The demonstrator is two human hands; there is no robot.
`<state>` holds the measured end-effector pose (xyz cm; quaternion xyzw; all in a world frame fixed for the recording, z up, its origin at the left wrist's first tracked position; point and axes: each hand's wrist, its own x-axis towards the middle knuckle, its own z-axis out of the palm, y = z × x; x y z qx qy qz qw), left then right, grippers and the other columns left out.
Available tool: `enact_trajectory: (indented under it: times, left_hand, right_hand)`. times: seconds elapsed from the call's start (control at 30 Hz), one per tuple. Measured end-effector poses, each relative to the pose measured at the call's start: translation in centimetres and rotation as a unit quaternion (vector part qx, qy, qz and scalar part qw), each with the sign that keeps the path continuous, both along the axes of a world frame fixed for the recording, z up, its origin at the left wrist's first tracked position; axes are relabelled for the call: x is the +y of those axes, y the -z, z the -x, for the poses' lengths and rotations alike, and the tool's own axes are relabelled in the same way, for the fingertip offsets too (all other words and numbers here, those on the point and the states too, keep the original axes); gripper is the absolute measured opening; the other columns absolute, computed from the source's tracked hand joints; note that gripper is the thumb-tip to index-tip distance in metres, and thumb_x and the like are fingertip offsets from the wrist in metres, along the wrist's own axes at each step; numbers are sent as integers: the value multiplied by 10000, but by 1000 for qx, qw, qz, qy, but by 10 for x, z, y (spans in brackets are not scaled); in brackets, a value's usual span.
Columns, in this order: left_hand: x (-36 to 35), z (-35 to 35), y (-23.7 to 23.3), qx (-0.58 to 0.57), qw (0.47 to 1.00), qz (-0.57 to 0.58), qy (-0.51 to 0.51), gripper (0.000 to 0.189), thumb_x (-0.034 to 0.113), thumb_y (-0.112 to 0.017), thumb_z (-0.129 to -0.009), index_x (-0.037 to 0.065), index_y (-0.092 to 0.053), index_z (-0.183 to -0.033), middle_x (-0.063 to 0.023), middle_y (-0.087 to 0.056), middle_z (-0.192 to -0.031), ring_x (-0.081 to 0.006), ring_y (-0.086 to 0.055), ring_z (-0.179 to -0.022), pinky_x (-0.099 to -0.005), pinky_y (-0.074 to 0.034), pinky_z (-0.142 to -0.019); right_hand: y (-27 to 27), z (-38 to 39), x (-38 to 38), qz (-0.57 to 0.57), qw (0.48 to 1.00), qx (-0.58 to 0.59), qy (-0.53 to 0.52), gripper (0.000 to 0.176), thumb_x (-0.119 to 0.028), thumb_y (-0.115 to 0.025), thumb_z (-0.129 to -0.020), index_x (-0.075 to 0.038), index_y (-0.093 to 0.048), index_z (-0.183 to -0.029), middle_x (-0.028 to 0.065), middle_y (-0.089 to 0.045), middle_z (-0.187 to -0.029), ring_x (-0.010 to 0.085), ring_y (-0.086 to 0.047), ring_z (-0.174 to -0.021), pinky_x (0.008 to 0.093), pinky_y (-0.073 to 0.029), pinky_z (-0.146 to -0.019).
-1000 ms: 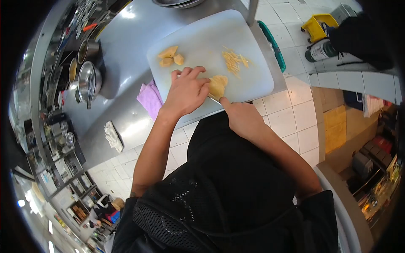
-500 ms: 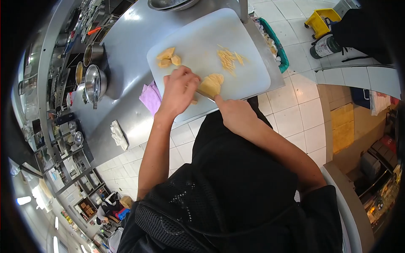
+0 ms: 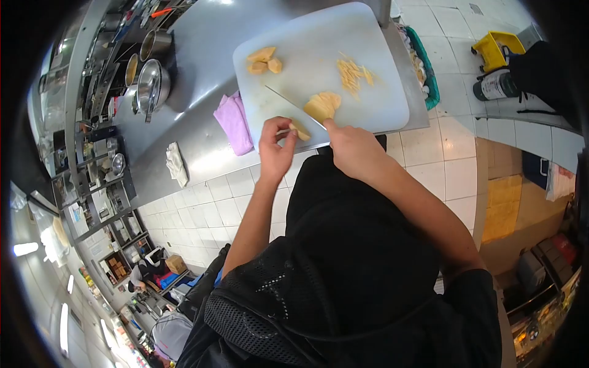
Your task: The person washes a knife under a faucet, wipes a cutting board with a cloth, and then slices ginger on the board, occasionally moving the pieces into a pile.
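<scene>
My right hand (image 3: 356, 147) is closed round the handle of a knife (image 3: 285, 98), its blade slanting up and left across the white cutting board (image 3: 300, 46). Between the thumb and fingers of my left hand (image 3: 276, 147) is a pale yellow piece of ginger (image 3: 300, 130), near the board's front edge. Overlapping ginger slices (image 3: 322, 105) lie against the far side of the blade. Further back on the right is a loose heap of ginger matchsticks (image 3: 351, 76). Several peeled ginger chunks (image 3: 273, 64) sit together at the back left.
A folded purple cloth (image 3: 233, 126) lies left of the board, and a white cloth (image 3: 176, 164) near the counter edge. Metal bowls (image 3: 152, 89) and pots stand further left. Beyond the counter's right end are a green basket (image 3: 426, 70) and a yellow bucket (image 3: 494, 52).
My left hand has come away from the knife and slices, down to the board's front edge, and now grips a ginger piece. The blade, previously mostly hidden by that hand, shows. The view has shifted.
</scene>
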<state>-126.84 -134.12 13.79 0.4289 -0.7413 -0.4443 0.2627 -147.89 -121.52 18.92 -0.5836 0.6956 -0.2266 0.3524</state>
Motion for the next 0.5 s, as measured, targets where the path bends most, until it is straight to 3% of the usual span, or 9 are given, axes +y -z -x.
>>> enact_trajectory:
  times: [0.03, 0.07, 0.1, 0.17, 0.2, 0.33, 0.4, 0.5]
  left_hand:
    - [3, 3, -2, 5, 1000, 12, 12, 205, -14, -719, -986, 13, -679, -1184, -107, -655, -1233, -216, -691, -1101, -343, -623, -888]
    - [5, 5, -5, 15, 1000, -14, 1, 195, 6, -724, -979, 24, -692, -1171, -125, -660, -1287, -266, -679, -1159, -385, -593, -972]
    - [1, 6, -7, 21, 1000, -13, 6, 195, 6, -724, -979, 24, -692, -1171, -125, -660, -1287, -266, -679, -1159, -385, -593, -972]
    - [-6, 4, -13, -80, 978, 177, 71, 221, 20, -741, -956, 33, -699, -1172, -134, -656, -1365, -337, -639, -1242, -429, -522, -1080]
    - [-9, 5, -19, -64, 988, 117, 79, 240, 42, -759, -929, 40, -709, -1164, -142, -667, -1381, -389, -586, -1298, -458, -459, -1133]
    - [-31, -3, -15, -63, 981, 91, 162, 231, 49, -762, -927, 40, -714, -1153, -134, -688, -1315, -379, -588, -1277, -456, -484, -1090]
    - [-35, -3, -20, -80, 952, 170, 240, 257, 20, -757, -899, 43, -714, -1152, -119, -699, -1290, -348, -608, -1240, -442, -491, -1077]
    - [-32, 2, -31, -75, 942, 179, 276, 289, 9, -745, -845, 54, -717, -1129, -105, -694, -1264, -355, -590, -1258, -465, -456, -1094]
  right_hand:
    - [1, -2, 1, 12, 1000, -5, 10, 345, -15, -598, -941, 10, -551, -1282, 266, -726, -851, 486, -724, -837, 596, -553, -761]
    - [-2, -3, 1, 22, 999, -9, 25, 327, -30, -594, -963, 14, -547, -1284, 271, -720, -846, 491, -719, -832, 601, -548, -760]
    - [-5, -4, 1, 23, 999, -2, 30, 327, -30, -594, -963, 14, -547, -1284, 271, -720, -846, 491, -719, -832, 601, -548, -760]
    - [-11, -7, 6, 15, 1000, 0, 27, 293, -62, -583, -1003, 13, -541, -1283, 274, -714, -840, 495, -713, -826, 612, -538, -753]
    - [-10, -11, 8, 11, 1000, 4, 28, 293, -62, -583, -1003, 13, -541, -1283, 274, -714, -840, 495, -713, -826, 612, -538, -753]
    - [0, -22, 8, 5, 998, 11, 55, 268, -67, -576, -1014, 1, -539, -1270, 275, -715, -846, 495, -713, -825, 623, -533, -750]
    - [1, -27, 7, -6, 998, 20, 66, 260, -67, -571, -1017, -2, -539, -1267, 274, -716, -848, 494, -713, -825, 625, -532, -751]
    - [0, -27, 9, -10, 996, 42, 75, 247, -63, -564, -1022, -9, -539, -1261, 273, -717, -851, 493, -712, -817, 627, -533, -749]
